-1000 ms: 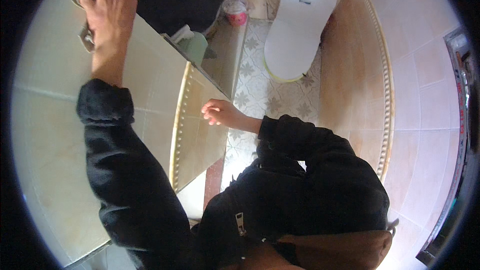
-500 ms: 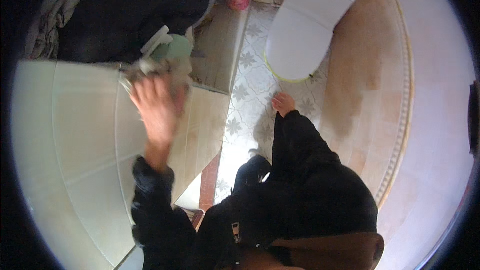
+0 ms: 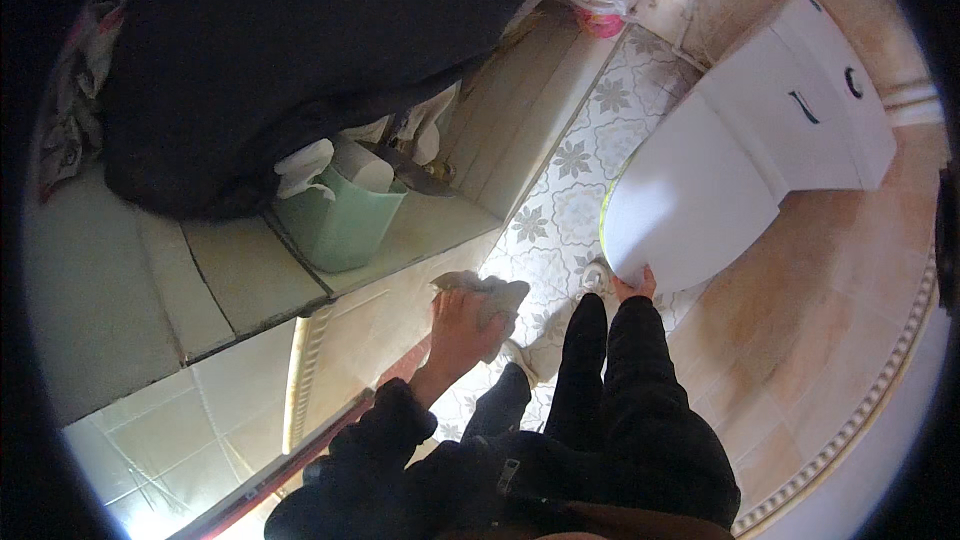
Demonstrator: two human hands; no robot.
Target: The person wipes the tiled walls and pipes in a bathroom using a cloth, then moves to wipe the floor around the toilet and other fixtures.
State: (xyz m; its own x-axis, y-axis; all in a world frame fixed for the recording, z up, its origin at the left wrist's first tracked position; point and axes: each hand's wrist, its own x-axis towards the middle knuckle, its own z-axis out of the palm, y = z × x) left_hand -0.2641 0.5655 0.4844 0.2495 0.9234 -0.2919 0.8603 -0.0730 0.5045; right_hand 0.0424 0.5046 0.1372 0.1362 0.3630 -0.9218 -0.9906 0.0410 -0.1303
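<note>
My left hand [image 3: 463, 338] is closed around a crumpled greyish cloth [image 3: 505, 295], held above the floor beside the tiled ledge. At the front edge of the white toilet lid [image 3: 690, 205], my right hand [image 3: 634, 285] has its fingers against the rim, the fingertips partly hidden. The lid is down. On the ledge to the left stands a pale green bin [image 3: 345, 225] with a white roll [image 3: 362, 170] and white paper [image 3: 304, 168] at its top.
Dark fabric [image 3: 300, 40] hangs over the far left ledge. A small pink-and-clear bucket [image 3: 600, 0] holding white paper stands in the far corner. The ledge's tiled edge [image 3: 400, 260] borders the patterned floor [image 3: 560, 190]. My feet are near the toilet's front.
My left hand has moved from beside the green bin down and right with the cloth. My right hand has come to the lid's front edge. The view has turned and shifted.
</note>
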